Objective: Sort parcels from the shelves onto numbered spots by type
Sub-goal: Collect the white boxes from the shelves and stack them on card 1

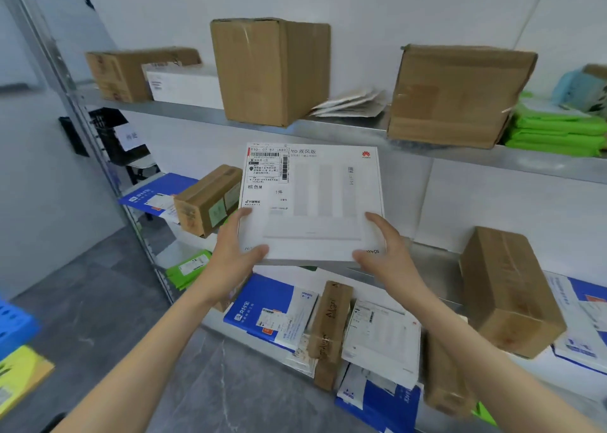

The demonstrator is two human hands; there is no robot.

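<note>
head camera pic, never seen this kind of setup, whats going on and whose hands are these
The camera sits on a person's head and looks down and forward, so the two bare arms are the wearer's own. The left hand and right hand hold a flat white box by its lower corners, fingers spread over its front. It bears a shipping label. Behind it stand metal shelves with brown cartons, green mailer bags and blue and white envelopes.
</note>
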